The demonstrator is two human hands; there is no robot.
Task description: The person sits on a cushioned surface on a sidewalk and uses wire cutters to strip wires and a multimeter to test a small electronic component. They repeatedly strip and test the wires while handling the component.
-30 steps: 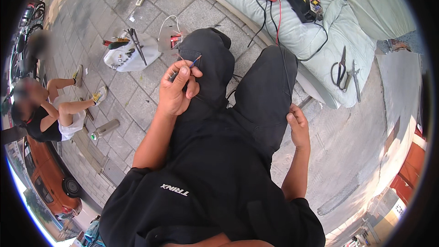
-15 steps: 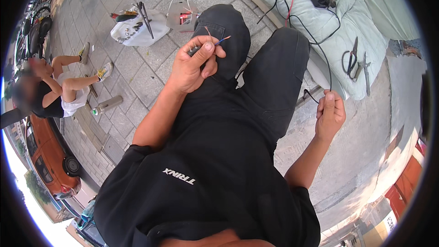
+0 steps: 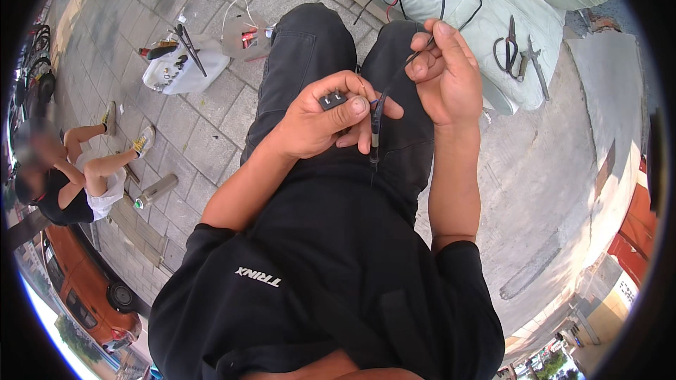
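My left hand (image 3: 327, 116) is closed around a small black connector (image 3: 332, 100) that shows two metal contacts. Thin wires, one of them blue, come out by its fingertips. My right hand (image 3: 451, 74) is raised over my right knee and pinches a thin black cable (image 3: 420, 53). From there the cable slants down to a black cylindrical plug (image 3: 375, 127), which hangs beside the left fingers. Whether the plug touches those fingers I cannot tell. Both hands are above my lap in dark trousers.
Black-handled scissors (image 3: 505, 53) and a grey metal tool (image 3: 539, 74) lie on a pale green quilt (image 3: 486, 17), with cables at its far side. Left of my knees is a white bag (image 3: 190, 77) bearing small parts. A bottle (image 3: 156, 191) lies near a seated person (image 3: 67, 176).
My right hand has come inward and up from the far right with the cable, bringing the plug beside my left hand. The left hand has moved slightly right and down, now showing the connector's contacts.
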